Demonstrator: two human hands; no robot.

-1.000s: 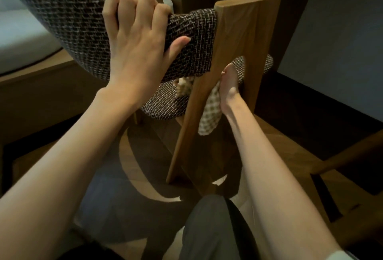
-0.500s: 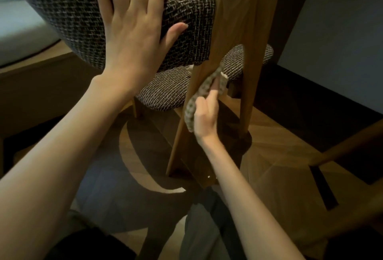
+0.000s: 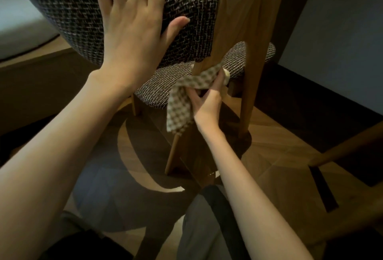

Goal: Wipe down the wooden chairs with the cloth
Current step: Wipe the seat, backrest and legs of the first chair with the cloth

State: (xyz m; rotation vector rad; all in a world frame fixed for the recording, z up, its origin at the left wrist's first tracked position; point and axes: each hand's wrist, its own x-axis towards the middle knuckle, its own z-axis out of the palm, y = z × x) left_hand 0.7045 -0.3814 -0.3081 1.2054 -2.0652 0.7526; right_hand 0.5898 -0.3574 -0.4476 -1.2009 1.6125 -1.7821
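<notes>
The chair's frame point(image 3: 244, 21) is honey-brown wood, its backrest point(image 3: 62, 10) and seat point(image 3: 161, 85) a dark brown-and-white basket weave, the cloth point(image 3: 179, 110) beige with a small white check, the floor point(image 3: 279, 156) brown herringbone.

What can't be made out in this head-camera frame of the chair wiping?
Head view: fingertips of the left hand, curled over the backrest, hidden behind its fabric.
Head view: how far the cloth goes round the wooden leg, hidden by leg and right hand.
Head view: backrest's left end, cut off by the frame edge.
Head view: wooden frame at right, cut off; which furniture is unclear.
</notes>
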